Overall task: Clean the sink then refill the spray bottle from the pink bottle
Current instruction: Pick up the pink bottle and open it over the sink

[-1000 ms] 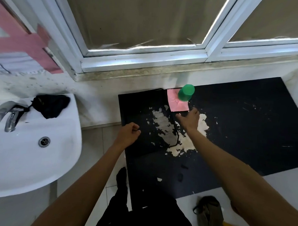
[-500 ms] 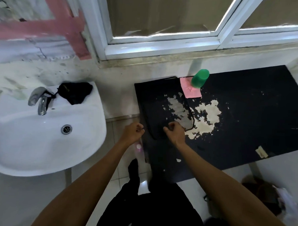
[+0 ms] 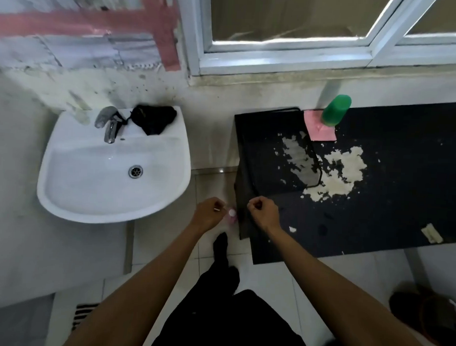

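While both hands work close together between the sink and the counter, the left hand (image 3: 209,214) is curled around something small and pink (image 3: 232,215), which seems to be the top of the small pink plastic bottle, though it is mostly hidden. The right hand (image 3: 262,210) is clenched just beside it; whether it pinches a cap I cannot tell. To do this step well, I think the bottle should stay upright and steady while the other hand turns the cap. Both forearms reach forward and down, with the wrists bent inward. The white ceramic sink (image 3: 72,192) is at the left. The green plastic bottle (image 3: 335,110) stands on a pink square cloth (image 3: 318,129), well apart on the black worn counter (image 3: 404,180).
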Motion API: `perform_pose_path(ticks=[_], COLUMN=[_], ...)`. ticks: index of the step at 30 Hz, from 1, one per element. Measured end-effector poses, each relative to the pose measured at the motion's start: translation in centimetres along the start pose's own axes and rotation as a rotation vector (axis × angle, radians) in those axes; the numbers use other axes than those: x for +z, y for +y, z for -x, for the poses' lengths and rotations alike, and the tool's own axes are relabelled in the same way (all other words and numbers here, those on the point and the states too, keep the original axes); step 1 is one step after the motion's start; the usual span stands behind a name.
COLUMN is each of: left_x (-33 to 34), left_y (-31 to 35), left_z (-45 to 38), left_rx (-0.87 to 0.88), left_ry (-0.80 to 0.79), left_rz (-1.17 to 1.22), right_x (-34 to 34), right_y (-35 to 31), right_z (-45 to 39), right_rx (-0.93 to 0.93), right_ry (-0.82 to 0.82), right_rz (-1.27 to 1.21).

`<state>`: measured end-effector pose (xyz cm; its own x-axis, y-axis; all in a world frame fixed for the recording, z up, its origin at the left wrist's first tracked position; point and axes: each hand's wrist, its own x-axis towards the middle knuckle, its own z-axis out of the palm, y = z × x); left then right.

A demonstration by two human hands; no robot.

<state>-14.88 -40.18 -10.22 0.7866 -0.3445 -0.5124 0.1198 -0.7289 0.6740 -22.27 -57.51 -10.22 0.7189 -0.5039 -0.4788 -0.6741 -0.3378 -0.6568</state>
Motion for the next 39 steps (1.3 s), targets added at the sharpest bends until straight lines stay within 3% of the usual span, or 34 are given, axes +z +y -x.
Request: perform_pose_path(ticks=[16,27,39], left_x=[0.7,-2.6,-5.8], left_y=[-9.1,-14.9,-22.6], left_z=[7.4,4.5,0.0], left_rx=[-0.111,-0.101,-0.099], left_ry=[-0.122,-0.278,-0.343], left_rz=[-0.092,-0.103,-0.185], right_x=[7.6,14.3,23.5], right_y=[4.8,5.2,5.6], right_z=[9.6,10.3,9.2], right_rx=[0.160,0.315,0.504], right_ry=[-0.091,0.009,0.077], right_rz=[-0.102,-0.096,-0.201])
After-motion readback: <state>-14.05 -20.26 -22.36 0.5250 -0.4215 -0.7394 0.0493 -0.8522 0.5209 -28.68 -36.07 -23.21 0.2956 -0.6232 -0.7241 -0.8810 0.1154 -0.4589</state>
